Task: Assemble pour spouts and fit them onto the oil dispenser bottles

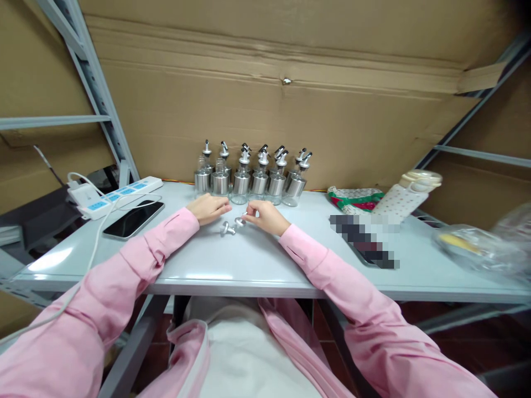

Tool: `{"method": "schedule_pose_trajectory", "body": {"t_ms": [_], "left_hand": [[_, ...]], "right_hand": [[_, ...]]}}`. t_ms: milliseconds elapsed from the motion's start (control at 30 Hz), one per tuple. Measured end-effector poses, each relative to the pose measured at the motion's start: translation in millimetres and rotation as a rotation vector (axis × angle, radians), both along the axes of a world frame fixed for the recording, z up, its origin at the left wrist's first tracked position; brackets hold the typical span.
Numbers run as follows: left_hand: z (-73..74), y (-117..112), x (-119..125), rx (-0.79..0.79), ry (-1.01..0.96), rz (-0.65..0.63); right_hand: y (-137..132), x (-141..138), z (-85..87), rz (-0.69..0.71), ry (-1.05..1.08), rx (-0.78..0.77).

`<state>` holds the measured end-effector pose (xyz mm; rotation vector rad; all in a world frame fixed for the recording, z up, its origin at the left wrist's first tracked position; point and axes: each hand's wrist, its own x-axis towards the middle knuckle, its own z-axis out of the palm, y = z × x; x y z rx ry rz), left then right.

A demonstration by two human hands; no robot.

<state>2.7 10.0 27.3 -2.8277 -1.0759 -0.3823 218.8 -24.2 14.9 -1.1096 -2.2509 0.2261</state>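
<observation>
My left hand (209,209) rests on the table in front of the left-hand bottles, fingers stretched out and holding nothing. My right hand (265,215) pinches a pour spout (239,222) between thumb and fingers, low over the tabletop. Another silver pour spout (227,229) lies loose between my hands. Behind them, several glass oil bottles with brushed-metal sleeves stand in two rows. Two in front at the left, a bottle (203,181) and its neighbour (220,182), have bare glass necks. The others, such as the bottle (259,181) near the middle, carry spouts with dark levers.
A white power strip (120,197) and a black phone (134,219) lie at the left, with a white cable running across. At the right are a dotted tumbler (404,196), a red-green packet (357,199), a pixelated dark object (365,243) and a clear plastic bag (489,249). Cardboard (265,110) backs the table.
</observation>
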Motion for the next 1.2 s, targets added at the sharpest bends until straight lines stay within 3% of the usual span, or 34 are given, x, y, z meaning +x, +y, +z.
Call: {"method": "schedule_pose_trajectory", "body": {"t_ms": [200,400,967,1067,1200], "left_hand": [[-14.4,-11,9,-0.079,-0.097,-0.105],[-15.2,-12,13,-0.066,-0.028,-0.127],[-20.8,-11,14,0.040,0.046,-0.135],[-22.5,-11,15,0.056,0.052,-0.136],[-23.1,-12,16,0.062,0.057,-0.130]], "right_hand": [[1,3,-5.6,-0.004,-0.105,-0.037],[-2,0,-7.4,0.136,-0.131,-0.145],[-8,-8,-4.2,0.282,0.073,-0.380],[-2,-5,1.6,0.117,0.174,-0.179],[14,21,21.1,-0.330,0.632,0.288]]}}
